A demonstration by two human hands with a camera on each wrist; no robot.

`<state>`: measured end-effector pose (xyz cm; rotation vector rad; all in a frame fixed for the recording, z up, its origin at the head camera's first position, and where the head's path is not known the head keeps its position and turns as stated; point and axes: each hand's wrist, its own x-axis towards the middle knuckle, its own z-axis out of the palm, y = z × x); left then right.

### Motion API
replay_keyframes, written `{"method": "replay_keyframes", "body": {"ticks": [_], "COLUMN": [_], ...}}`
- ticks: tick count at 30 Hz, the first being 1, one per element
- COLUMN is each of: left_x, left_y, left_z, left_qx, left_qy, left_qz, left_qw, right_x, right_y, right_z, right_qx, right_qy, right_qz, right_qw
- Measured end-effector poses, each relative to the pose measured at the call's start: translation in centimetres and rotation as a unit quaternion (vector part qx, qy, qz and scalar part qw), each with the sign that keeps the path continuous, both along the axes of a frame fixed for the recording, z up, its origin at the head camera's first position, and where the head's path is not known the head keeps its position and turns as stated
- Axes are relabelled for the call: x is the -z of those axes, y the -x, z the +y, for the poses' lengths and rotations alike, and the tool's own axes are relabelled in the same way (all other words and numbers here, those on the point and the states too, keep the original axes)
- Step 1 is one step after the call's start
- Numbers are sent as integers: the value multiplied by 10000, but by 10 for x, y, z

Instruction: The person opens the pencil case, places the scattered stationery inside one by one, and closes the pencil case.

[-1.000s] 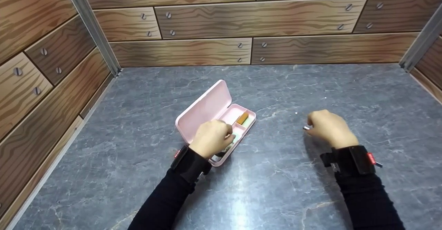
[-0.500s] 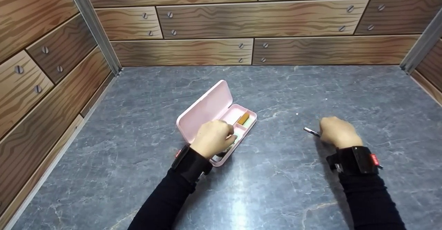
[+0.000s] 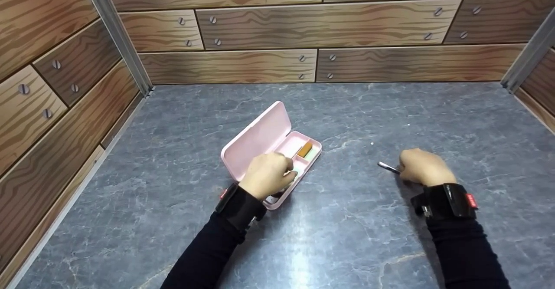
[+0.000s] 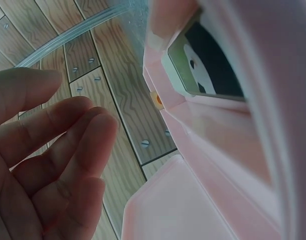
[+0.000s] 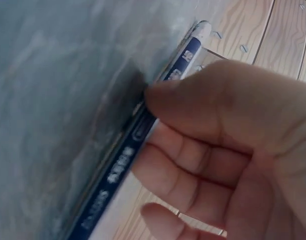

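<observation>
An open pink pencil case (image 3: 256, 139) stands left of the middle of the tabletop, its lid tilted up. Over its near half hovers my left hand (image 3: 267, 174), with fingers loosely bent and nothing between them in the left wrist view. A pale green piece with a black-and-white print (image 4: 207, 62) lies inside the case. Off to the right, my right hand (image 3: 422, 167) pinches a pencil (image 3: 388, 167) low at the tabletop. The right wrist view shows the pencil's dark blue barrel with white lettering, thumb on one side and fingers on the other; its white end points away.
In the case's far part lie an orange-brown block (image 3: 305, 149) and a light green piece (image 3: 310, 154). Tiny white specks (image 3: 372, 143) dot the grey marbled tabletop (image 3: 347, 237). Wood-patterned walls (image 3: 260, 65) enclose the back and sides.
My right hand has shifted right and a little nearer, and more of the pencil now shows beyond its fingers. The left hand and the case stay in place.
</observation>
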<state>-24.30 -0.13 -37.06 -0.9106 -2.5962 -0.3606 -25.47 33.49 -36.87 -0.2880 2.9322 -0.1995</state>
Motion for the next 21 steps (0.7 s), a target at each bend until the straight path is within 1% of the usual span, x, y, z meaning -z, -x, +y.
{"method": "replay_keyframes", "body": {"ticks": [4, 7, 11, 14, 17, 21], "left_x": [1, 0, 0, 0, -1, -1], "left_y": [0, 0, 0, 0, -1, -2], "left_z": [0, 1, 1, 1, 1, 3], "left_qx": [-28, -37, -24, -12, 3, 69], "left_qy": [-9, 4, 29, 45, 72, 67], "left_qz": [-6, 20, 20, -33, -56, 31], "left_qw": [10000, 10000, 10000, 10000, 10000, 9999], "right_x": [-3, -6, -12, -17, -22, -27], "right_y": [0, -2, -3, -5, -9, -16], "right_z": [-2, -4, -12, -22, -35, -55], "right_qx": [-103, -210, -313, -451, -677, -1018], "right_qy": [18, 156, 370, 456, 503, 577], "right_qz": [-42, 154, 577, 999, 1439, 1994], "right_qw": [9999, 9995, 9972, 9929, 9860, 9729]}}
